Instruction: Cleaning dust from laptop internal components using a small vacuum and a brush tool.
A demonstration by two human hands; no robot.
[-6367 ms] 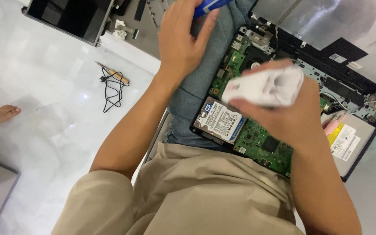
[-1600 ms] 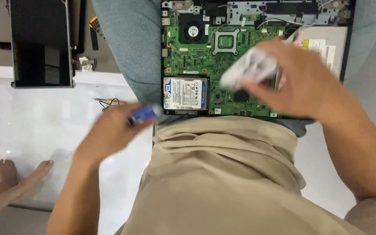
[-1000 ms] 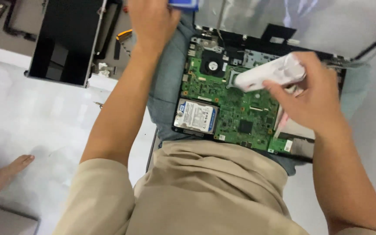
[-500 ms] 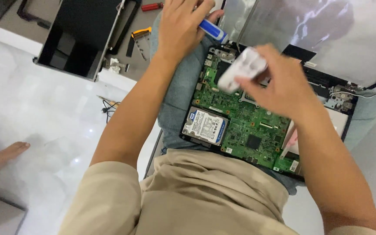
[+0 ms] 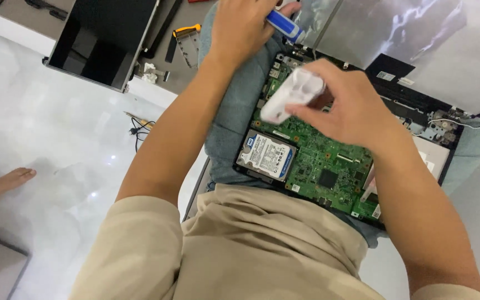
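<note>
**Above the open laptop: white case in your right grip, blue tool in your left**

Over the centre of the head view, your right hand (image 5: 356, 111) is closed on a small white plastic case (image 5: 293, 94), pinched between thumb and fingers. Its long axis runs diagonally, from lower left up to the right, with the ribbed end face turned up toward the camera. It hangs above the green circuit board (image 5: 329, 161) of the opened laptop (image 5: 445, 166), not touching it. The board lies directly below and to the lower right of that grip; the silver hard drive (image 5: 266, 155) sits just under the case's lower end, toward the bottom left of the board.

Toward the top centre of the frame, your left hand (image 5: 240, 28) is wrapped around a blue-handled tool (image 5: 285, 25), whose handle sticks out to the right of your fist, pointing down and right. You cannot see its tip. This hand is beyond the board's upper left corner, so your right hand is the nearer one to the board.

At upper left, a detached dark screen panel (image 5: 101, 41) lies on the grey mat (image 5: 190, 66), well apart from both hands, with a small bracket (image 5: 187, 39) beside it. A bare foot (image 5: 6, 183) rests on the white floor (image 5: 56, 139) at the left edge.
</note>
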